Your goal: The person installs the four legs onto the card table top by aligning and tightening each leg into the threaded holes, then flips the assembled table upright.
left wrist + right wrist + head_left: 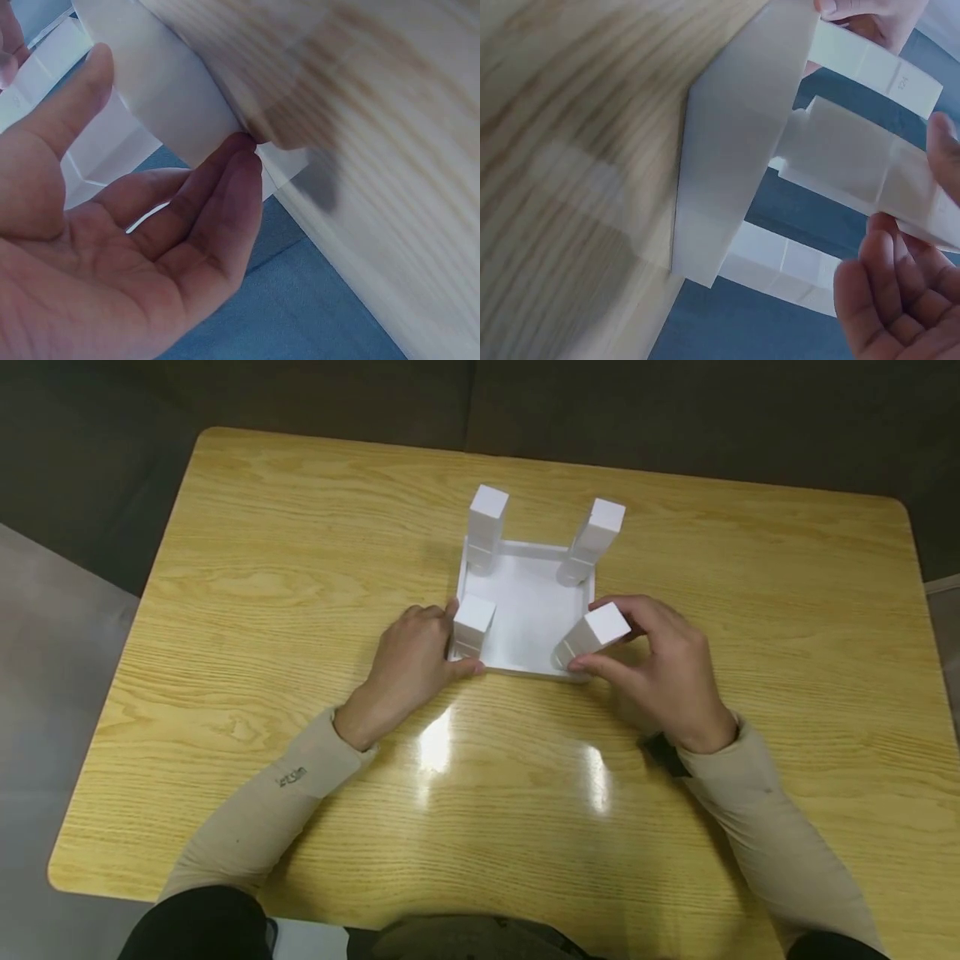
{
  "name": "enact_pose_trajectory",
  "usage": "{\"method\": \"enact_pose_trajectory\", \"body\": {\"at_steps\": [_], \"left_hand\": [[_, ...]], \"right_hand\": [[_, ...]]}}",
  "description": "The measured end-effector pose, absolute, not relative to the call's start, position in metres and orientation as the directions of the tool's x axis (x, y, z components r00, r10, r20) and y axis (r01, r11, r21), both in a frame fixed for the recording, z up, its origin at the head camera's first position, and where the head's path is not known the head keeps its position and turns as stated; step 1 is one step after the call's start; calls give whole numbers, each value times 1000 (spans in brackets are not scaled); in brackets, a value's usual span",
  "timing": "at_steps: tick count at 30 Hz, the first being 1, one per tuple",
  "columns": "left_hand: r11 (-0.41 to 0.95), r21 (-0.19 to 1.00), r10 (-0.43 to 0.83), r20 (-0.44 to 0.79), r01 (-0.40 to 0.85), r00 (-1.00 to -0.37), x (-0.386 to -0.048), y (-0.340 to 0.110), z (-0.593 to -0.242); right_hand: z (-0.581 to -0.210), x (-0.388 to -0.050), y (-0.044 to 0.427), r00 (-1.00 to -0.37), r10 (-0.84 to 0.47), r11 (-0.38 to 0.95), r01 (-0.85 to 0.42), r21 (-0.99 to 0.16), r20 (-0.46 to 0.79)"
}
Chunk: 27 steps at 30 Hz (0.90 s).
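A white square base (pixel 528 606) with a low raised rim lies on the table, several white block legs standing at its corners. At its near left corner my left hand (pixel 408 647) grips the rim between thumb and fingers, beside the near left leg (pixel 474 620). My right hand (pixel 675 672) pinches the near right leg (pixel 606 624) between thumb and fingers. That leg leans to the right; in the right wrist view, a narrower neck (pixel 786 144) shows between its block (pixel 847 154) and the base (pixel 735 127). How deep the neck sits is hidden.
The far left leg (pixel 487 514) and far right leg (pixel 600 527) rise from the back corners. Beneath everything is a wood-grain table (pixel 300 568) with rounded corners. A dark surface (pixel 600 410) lies beyond its far edge.
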<state>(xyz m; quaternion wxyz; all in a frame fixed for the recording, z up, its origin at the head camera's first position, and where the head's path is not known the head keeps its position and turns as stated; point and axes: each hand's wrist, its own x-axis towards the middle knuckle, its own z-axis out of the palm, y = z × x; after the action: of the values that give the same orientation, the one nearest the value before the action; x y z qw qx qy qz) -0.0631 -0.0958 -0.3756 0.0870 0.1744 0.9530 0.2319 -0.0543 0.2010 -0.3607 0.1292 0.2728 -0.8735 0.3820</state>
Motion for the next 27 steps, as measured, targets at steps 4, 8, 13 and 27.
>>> {"method": "enact_pose_trajectory", "body": {"at_steps": [4, 8, 13, 27], "left_hand": [[831, 474, 373, -84, 292, -924, -63, -96, -376], [827, 482, 370, -78, 289, -926, -63, -96, -377], [822, 491, 369, -73, 288, -927, -63, -96, -377], [830, 486, 356, -84, 273, -931, -63, -96, -376]], "right_hand": [[-357, -54, 203, -843, -343, 585, -537, -608, 415], [-354, -52, 206, -861, -337, 597, -509, -620, 381], [-350, -51, 208, -874, -341, 595, -486, -640, 347], [-357, -51, 210, -900, -295, 603, -435, -669, 320]]}}
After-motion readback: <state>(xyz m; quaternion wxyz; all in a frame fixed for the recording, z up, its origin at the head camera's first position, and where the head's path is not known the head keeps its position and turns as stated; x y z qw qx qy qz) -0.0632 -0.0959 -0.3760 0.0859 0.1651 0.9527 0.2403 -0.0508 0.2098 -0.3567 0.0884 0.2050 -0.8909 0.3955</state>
